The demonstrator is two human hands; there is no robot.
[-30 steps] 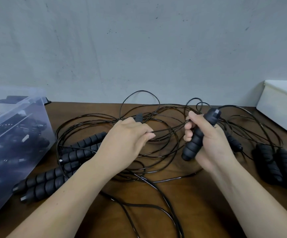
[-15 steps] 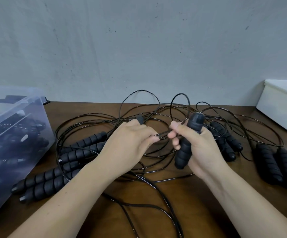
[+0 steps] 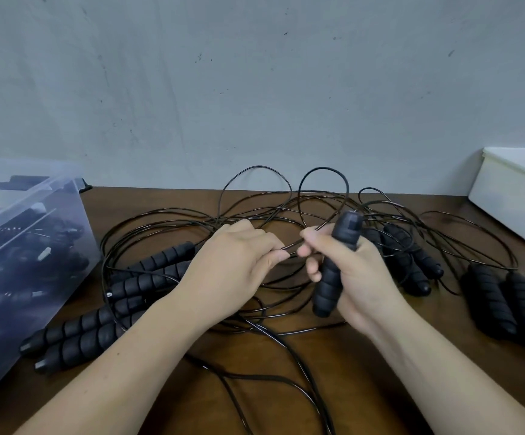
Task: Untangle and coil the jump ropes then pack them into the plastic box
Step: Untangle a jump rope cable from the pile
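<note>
Right hand (image 3: 361, 274) grips foam handle (image 3: 333, 268), long axis near upright, cord end up. Left hand (image 3: 236, 262) pinches cord (image 3: 294, 244) just beside it. Rope tangle (image 3: 255, 211) spreads behind hands; plastic box (image 3: 35, 246) far left, nearer left hand.

Curled left hand (image 3: 236, 265) just beside curled right hand (image 3: 357, 271).

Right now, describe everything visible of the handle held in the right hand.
The handle is black, with a foam-looking grip of spiral ridges and a smoother cap on top. It stands nearly upright, cap tilted to the right, held above the table. The right hand grips its middle with curled fingers; the lower end pokes out below them. At the cap it meets the tangled cords; the joint itself is too small to make out.
</note>
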